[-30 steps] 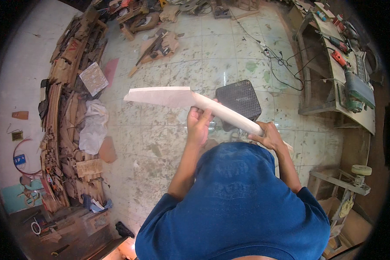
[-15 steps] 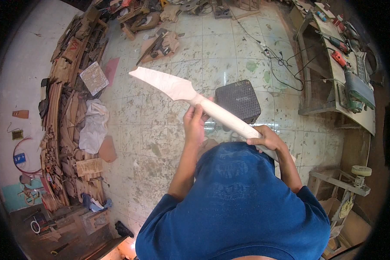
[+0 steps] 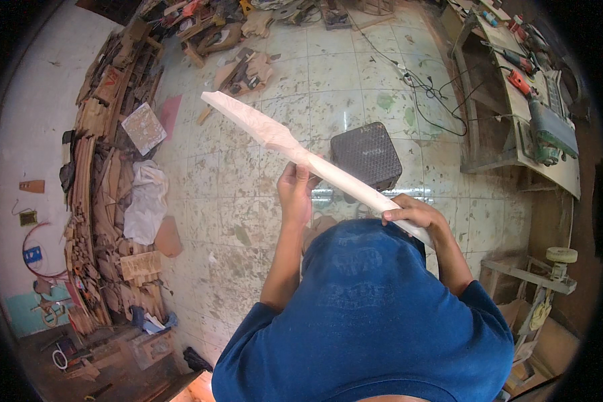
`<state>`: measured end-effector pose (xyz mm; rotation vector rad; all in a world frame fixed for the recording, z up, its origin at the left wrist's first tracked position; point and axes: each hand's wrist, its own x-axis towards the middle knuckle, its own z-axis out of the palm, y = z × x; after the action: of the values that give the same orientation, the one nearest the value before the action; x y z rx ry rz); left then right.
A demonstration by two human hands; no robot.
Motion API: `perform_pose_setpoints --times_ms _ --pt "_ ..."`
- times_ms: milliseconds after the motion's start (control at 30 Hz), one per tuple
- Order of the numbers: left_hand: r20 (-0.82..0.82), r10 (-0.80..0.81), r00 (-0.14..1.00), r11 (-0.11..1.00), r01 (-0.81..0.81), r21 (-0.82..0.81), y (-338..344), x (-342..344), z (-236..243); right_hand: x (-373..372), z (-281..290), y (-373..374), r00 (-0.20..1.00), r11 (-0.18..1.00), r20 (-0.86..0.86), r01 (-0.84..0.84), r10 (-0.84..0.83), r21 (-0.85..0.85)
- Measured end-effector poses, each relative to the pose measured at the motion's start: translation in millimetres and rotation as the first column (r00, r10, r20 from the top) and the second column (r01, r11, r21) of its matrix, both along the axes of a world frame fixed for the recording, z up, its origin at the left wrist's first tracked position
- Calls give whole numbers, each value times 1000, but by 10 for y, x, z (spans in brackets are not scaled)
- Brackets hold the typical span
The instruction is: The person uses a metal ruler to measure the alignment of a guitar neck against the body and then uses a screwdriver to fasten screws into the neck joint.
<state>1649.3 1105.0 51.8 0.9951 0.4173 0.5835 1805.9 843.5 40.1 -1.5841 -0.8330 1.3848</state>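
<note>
A pale, bare wooden guitar neck [image 3: 355, 187] lies slantwise in front of me, held up in both hands. Its wide, pointed headstock [image 3: 248, 122] points to the far left. My left hand [image 3: 297, 190] is closed round the neck just below the headstock, with the thumb on the near side and other fingers partly hidden behind the wood. Close to the neck's lower right end, my right hand [image 3: 412, 213] wraps over it, thumb along the top. The tail end is partly covered by that hand and wrist.
A black plastic stool [image 3: 366, 156] stands on the tiled floor just beyond the neck. Stacked wood offcuts [image 3: 90, 194] line the left wall. On the right, a workbench [image 3: 516, 114] carries power tools, with a black cable [image 3: 432, 90] trailing over the floor.
The guitar neck has rolled about its length, so its headstock now shows more edge-on and looks narrower. Both hands keep hold of it in nearly the same places.
</note>
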Motion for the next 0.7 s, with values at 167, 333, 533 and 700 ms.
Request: perform_pose_setpoints --times_ms 167,333,533,700 --pt "-18 7 1000 1000 -7 8 25 2 13 -29 -26 -5 999 999 -54 1 -4 -50" --pt "-32 24 999 999 -23 34 33 15 36 -35 91 29 996 1000 -92 -10 8 -14" --pt "-19 31 999 999 -30 11 70 21 1 -30 36 37 983 996 -183 -24 8 -87" --pt "-41 87 995 996 -87 -4 8 84 157 -195 260 162 990 991 72 124 -121 -42"
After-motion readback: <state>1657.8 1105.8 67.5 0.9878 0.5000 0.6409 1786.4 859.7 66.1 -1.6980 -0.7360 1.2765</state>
